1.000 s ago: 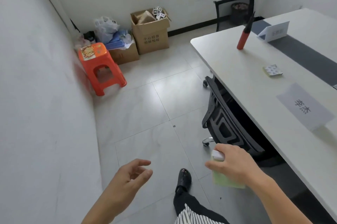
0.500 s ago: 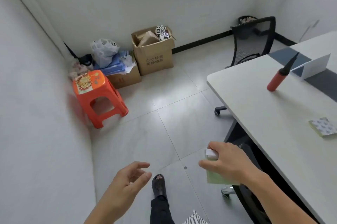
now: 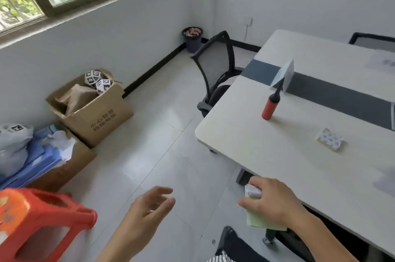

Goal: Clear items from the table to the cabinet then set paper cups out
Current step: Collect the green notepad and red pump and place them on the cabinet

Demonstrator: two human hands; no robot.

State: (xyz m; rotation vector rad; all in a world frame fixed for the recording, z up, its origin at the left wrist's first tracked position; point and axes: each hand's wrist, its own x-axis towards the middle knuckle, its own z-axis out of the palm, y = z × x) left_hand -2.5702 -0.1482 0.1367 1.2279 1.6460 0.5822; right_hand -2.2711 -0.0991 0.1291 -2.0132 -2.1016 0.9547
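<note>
Hands first, since they're closest to the camera: the right hand (image 3: 270, 203) is curled over a small stack of stuff, gripping a white folded bit with a pale green pad of paper (image 3: 259, 222) underneath it. The pad sticks out below the palm, so it's tucked right under the fingers, held off the edge of the table (image 3: 277, 155) rather than resting on it. The left hand (image 3: 147, 212) is empty, fingers loosely spread and a bit curled, hanging over the floor tiles well apart from the right one.

Down at the left corner there's an orange plastic stool (image 3: 40, 217), blurry. A bit further out on the tabletop sits a little patterned notepad (image 3: 330, 139), lying flat, and beyond that a red hand pump (image 3: 269, 108) standing upright with its black nozzle pointing up. Just behind the pump is a folded white name card (image 3: 285, 75) on the dark strip running down the table.

Over on the floor by the wall are cardboard boxes (image 3: 96, 116), one with marker-covered balls poking out. A black mesh chair (image 3: 215, 69) is pushed up to the far table end, and a dark waste bin (image 3: 193, 36) sits in the corner.
</note>
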